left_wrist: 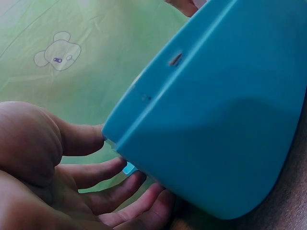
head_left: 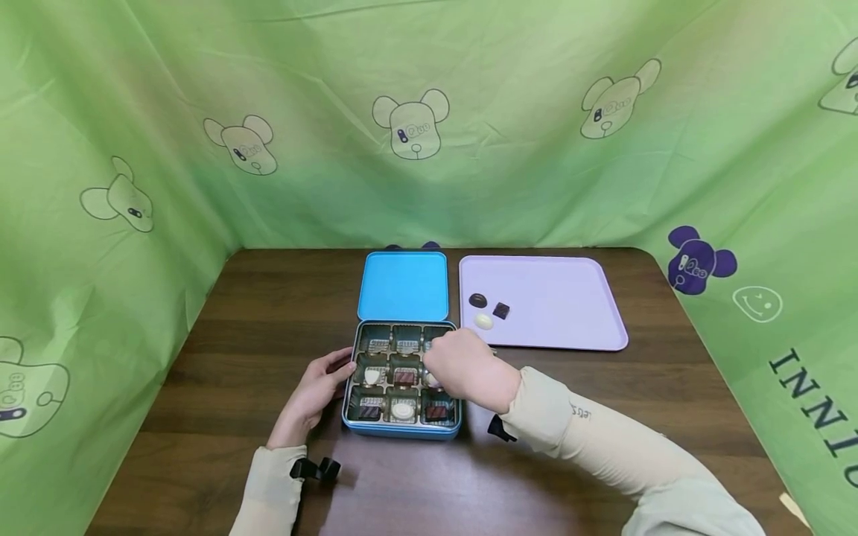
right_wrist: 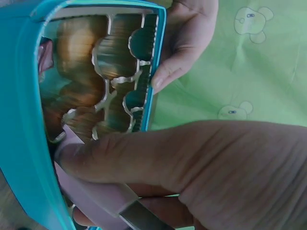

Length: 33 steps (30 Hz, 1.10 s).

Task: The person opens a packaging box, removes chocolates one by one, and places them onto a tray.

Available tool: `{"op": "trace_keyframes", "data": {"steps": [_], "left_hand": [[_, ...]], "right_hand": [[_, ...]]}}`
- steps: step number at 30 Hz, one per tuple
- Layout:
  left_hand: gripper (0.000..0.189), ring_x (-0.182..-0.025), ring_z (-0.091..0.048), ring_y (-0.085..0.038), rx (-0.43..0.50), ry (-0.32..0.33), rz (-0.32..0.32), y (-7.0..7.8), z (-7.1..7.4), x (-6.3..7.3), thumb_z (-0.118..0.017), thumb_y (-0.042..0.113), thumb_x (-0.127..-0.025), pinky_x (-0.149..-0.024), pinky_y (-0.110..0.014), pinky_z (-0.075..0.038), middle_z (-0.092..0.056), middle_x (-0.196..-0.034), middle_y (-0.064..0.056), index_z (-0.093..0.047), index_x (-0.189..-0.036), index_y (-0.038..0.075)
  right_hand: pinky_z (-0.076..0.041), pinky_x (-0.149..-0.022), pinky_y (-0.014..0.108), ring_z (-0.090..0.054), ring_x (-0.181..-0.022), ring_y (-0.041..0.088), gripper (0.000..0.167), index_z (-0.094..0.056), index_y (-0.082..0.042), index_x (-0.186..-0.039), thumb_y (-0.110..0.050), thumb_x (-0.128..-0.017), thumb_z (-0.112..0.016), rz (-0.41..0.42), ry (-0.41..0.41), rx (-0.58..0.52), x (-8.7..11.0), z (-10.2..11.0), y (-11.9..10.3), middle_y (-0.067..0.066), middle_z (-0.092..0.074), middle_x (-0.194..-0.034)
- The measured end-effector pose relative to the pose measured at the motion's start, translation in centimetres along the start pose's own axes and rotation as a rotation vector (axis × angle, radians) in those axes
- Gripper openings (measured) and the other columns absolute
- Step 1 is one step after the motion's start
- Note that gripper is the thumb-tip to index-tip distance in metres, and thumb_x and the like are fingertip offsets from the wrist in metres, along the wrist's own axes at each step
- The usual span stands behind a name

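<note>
Pink utensil (right_wrist: pixel 96 196) pinched, your right hand (head_left: pixel 469 366) could, by tilting, jostle chocolates (head_left: pixel 402 409). Your left hand (head_left: pixel 316 387) touches the tin (head_left: pixel 402 431).

Saw bright blue on the tin (head_left: pixel 402 432) and lid (head_left: pixel 404 286), plain lilac on the tray (head_left: pixel 556 305), and streaky brown grain on the table (head_left: pixel 268 313). Noted dark brown on two tray chocolates (head_left: pixel 500 310), ivory on a third (head_left: pixel 483 321). Found dusty pink on the handheld tool (right_wrist: pixel 93 199), cream on the sleeves (head_left: pixel 606 443), and green on the curtain (head_left: pixel 509 201) (printed with outlined round-eared heads (head_left: pixel 415 126), some filled purple).
</note>
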<state>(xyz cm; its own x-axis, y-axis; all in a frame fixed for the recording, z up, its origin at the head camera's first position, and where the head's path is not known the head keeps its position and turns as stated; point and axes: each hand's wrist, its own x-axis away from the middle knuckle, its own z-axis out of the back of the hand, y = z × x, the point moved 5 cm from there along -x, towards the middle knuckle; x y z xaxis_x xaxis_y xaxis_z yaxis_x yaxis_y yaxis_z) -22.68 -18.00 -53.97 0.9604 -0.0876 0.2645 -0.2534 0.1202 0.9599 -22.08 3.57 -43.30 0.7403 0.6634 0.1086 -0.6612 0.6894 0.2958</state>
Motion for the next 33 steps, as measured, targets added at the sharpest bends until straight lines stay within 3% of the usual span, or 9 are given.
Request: {"op": "trace_keyframes", "data": {"steps": [7,13,24,33], "left_hand": [[0.044,-0.098,-0.063,-0.02,0.008,-0.002,-0.001,0.1,-0.1,0.1,-0.052,0.008,-0.105,-0.075,-0.03,-0.055,-0.055,-0.135,-0.026,-0.045,-0.147,-0.004],[0.044,-0.095,-0.063,-0.017,0.022,-0.001,-0.002,0.0,-0.1,0.0,-0.051,0.006,-0.105,-0.074,-0.029,-0.054,-0.055,-0.135,-0.026,-0.045,-0.147,-0.005],[0.045,-0.094,-0.063,-0.017,0.017,-0.001,-0.006,0.0,-0.1,0.0,-0.051,0.007,-0.105,-0.073,-0.029,-0.054,-0.056,-0.134,-0.026,-0.045,-0.147,-0.005],[0.044,-0.096,-0.063,-0.019,0.017,0.002,0.006,0.0,-0.1,0.1,-0.052,0.007,-0.105,-0.074,-0.029,-0.053,-0.056,-0.135,-0.026,-0.046,-0.147,-0.004]], "right_hand": [[-0.055,-0.055,0.037,-0.065,-0.064,0.019,0.026,-0.067,-0.018,-0.068,-0.032,-0.084,-0.082,0.018,0.012,-0.01,-0.1,-0.1,-0.1,-0.001,-0.068,-0.072],[-0.057,-0.058,0.039,-0.067,-0.069,0.02,0.029,-0.068,-0.018,-0.068,-0.038,-0.083,-0.083,0.035,0.002,-0.015,-0.3,-0.1,0.1,0.0,-0.068,-0.074],[-0.055,-0.059,0.039,-0.063,-0.063,0.02,0.033,-0.062,-0.017,-0.066,-0.035,-0.086,-0.081,0.09,0.018,-0.069,-0.1,-0.5,0.5,-0.001,-0.063,-0.068],[-0.055,-0.058,0.04,-0.062,-0.061,0.019,0.031,-0.066,-0.017,-0.067,-0.038,-0.086,-0.08,0.111,0.0,-0.048,0.0,-0.4,0.9,0.0,-0.066,-0.071]]}}
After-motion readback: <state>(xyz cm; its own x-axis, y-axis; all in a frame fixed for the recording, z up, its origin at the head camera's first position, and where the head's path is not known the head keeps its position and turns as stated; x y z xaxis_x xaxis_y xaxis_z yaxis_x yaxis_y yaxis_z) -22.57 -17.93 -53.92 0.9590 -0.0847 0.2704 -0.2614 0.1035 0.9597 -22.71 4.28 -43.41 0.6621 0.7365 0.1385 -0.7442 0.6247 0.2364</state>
